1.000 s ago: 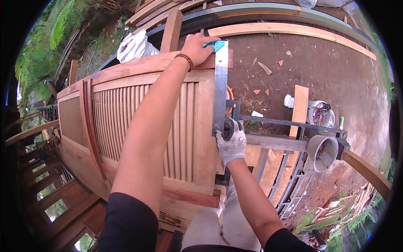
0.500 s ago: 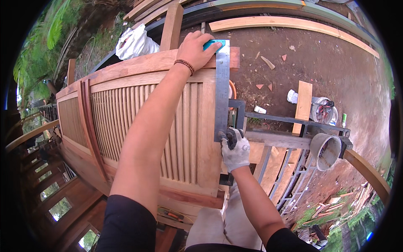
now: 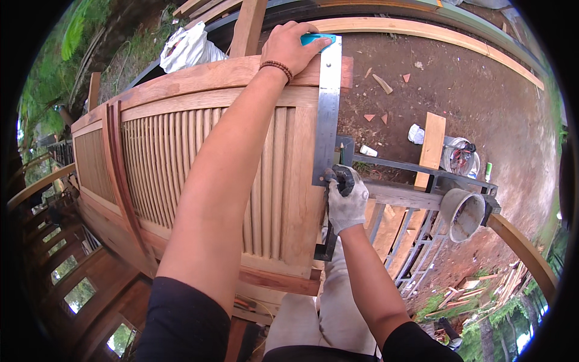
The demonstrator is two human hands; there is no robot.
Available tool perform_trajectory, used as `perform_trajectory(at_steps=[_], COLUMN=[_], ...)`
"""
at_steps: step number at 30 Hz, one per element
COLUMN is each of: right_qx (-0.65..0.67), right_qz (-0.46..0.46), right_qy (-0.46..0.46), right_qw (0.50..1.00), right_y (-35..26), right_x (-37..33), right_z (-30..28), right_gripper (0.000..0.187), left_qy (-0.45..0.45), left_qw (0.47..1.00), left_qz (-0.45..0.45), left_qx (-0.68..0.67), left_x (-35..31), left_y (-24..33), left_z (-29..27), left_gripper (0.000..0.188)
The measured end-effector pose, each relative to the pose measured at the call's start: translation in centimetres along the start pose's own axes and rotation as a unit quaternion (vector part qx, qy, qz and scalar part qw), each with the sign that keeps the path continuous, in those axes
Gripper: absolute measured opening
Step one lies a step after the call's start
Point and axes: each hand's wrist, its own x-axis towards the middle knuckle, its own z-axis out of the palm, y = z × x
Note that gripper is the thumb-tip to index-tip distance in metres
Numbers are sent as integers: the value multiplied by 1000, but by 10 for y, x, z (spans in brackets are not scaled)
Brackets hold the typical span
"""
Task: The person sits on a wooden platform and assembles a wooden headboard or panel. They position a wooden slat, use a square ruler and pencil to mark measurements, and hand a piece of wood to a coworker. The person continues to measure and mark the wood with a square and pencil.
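Note:
A louvered wooden door panel (image 3: 300, 181) with vertical slats lies in front of me. Across its right end runs a carpenter's square, its steel blade (image 3: 327, 114) tilted slightly. My left hand (image 3: 291, 48), bare and wearing a bead bracelet, grips the square's teal handle (image 3: 315, 41) at the panel's far edge. My right hand (image 3: 348, 199), in a grey glove with dark fingertips, is closed by the blade's near end. A slim dark green stick, apparently a pencil (image 3: 342, 152), rises from its fingers. The glove partly hides how the fingers meet the blade.
Dark metal framing (image 3: 398, 165) extends right of the panel, with a grey bucket (image 3: 462, 215) on it. Beyond lie a loose board (image 3: 432, 145), wood scraps and a white sack (image 3: 192, 48). A long timber (image 3: 422, 30) crosses the far ground. Stacked offcuts lie lower right.
The square and both hands sit higher and a little farther right in view. The blade now leans slightly, its far end to the right. The whole view has shifted a little too.

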Motion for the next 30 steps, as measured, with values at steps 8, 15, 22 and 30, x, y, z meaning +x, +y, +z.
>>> perform_trajectory(at_steps=[8,15,22,30], right_qx=[-3,34,44,-8], right_qz=[20,1,6,-5], right_qy=[-67,-115,-185,-211], right_qw=[998,993,982,977], right_y=[5,10,11,16], right_x=[0,9,28,41], right_z=[-9,-23,-29,-27], right_gripper=[16,17,15,12], left_qy=[-42,20,-8,33], left_qw=[994,993,997,993], left_qz=[33,109,79,112], left_qx=[93,42,25,-7], left_x=[-5,-11,-13,-5], left_y=[4,8,5,-1], left_z=[-2,-14,-11,-7], left_gripper=[50,36,39,38])
